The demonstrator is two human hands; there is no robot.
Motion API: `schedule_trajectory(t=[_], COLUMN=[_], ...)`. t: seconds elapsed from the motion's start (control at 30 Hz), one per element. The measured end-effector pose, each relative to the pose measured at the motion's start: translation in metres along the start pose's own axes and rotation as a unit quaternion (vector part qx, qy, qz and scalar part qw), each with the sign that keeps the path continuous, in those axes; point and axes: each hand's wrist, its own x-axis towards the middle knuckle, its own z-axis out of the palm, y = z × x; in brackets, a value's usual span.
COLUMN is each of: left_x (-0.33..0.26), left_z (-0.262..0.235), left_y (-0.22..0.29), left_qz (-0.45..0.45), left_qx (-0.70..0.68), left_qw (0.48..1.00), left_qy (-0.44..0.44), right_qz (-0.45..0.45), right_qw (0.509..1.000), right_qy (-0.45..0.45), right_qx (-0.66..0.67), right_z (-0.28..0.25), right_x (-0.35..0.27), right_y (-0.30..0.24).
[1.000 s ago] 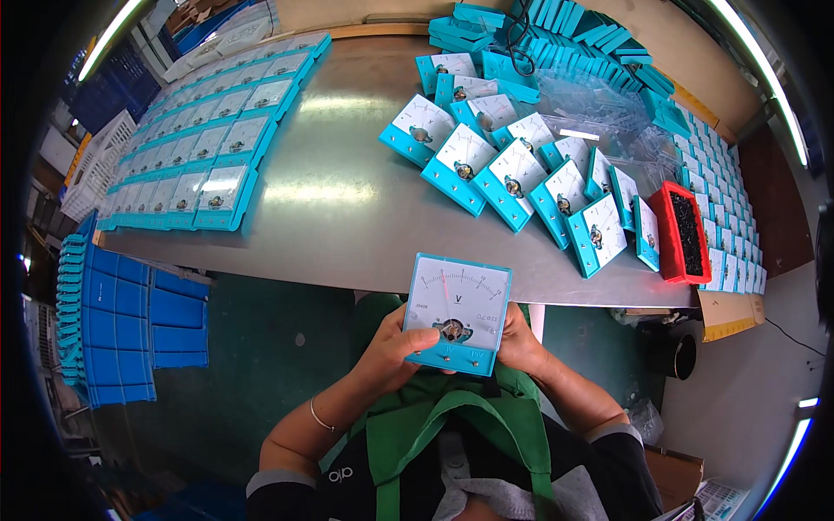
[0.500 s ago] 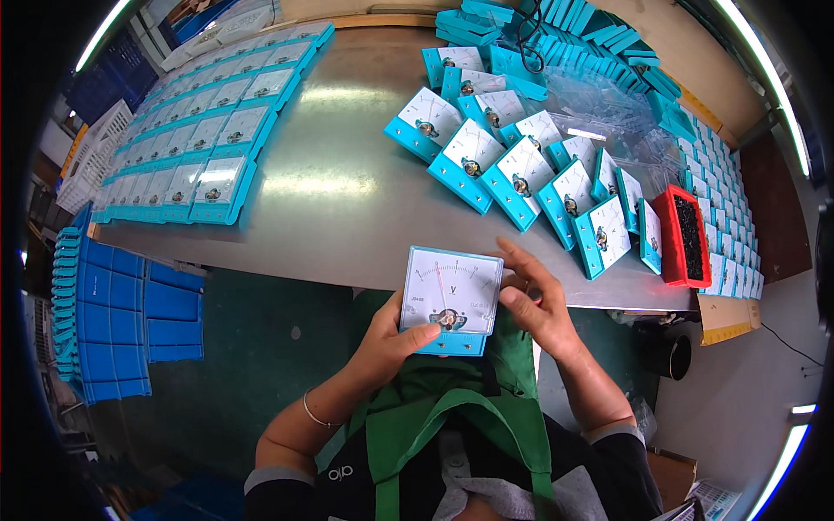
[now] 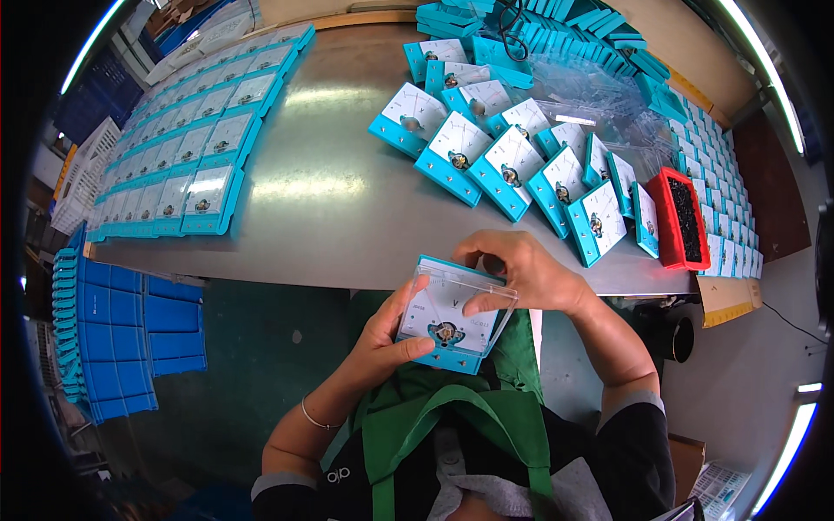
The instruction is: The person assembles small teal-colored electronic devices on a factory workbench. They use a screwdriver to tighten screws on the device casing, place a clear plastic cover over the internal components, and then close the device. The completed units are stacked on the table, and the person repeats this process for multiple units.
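A square panel meter point(image 3: 428, 311) with a white dial and teal base is held over my lap, just in front of the table's near edge. My left hand point(image 3: 382, 343) grips its left side, thumb by the lower edge and a finger along the upper side. A clear plastic cover point(image 3: 505, 306) lies tilted over the dial, apart from the base on the right. My right hand point(image 3: 532, 271) is closed on the cover's upper right, thumb over the front. The fingertips behind it are partly hidden. A round metal movement point(image 3: 446, 333) shows low on the dial.
Several uncovered meters point(image 3: 512, 165) lean together on the metal table point(image 3: 321, 200). Beside them are a red bin point(image 3: 680, 217) of small black parts, clear covers point(image 3: 582, 95) and stacked teal bases point(image 3: 556, 48). Rows of meters point(image 3: 204, 165) lie left; a blue crate point(image 3: 113, 321) stands below.
My right hand has moved in from the meter's right side and taken hold of the clear cover. The cover, flat on the dial before, is now tilted up. The view has shifted slightly.
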Motion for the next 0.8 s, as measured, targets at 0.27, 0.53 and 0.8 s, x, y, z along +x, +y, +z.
schedule_trajectory(t=[0.27, 0.53, 0.8], left_x=[0.001, 0.007, 0.033], left_z=[0.008, 0.020, 0.018], left_y=[0.000, 0.012, 0.013], left_qz=[-0.014, 0.014, 0.152], left_qx=[0.035, -0.044, 0.048], left_qw=[0.999, 0.997, 0.983], left_qy=[-0.015, 0.056, 0.088], right_qz=[-0.049, 0.192, 0.039], right_qw=[0.997, 0.971, 0.979], right_qy=[-0.007, 0.050, 0.132], right_qx=[-0.067, 0.131, 0.153], right_z=[0.008, -0.004, 0.026], right_x=[-0.006, -0.059, -0.044], right_y=[0.002, 0.000, -0.011])
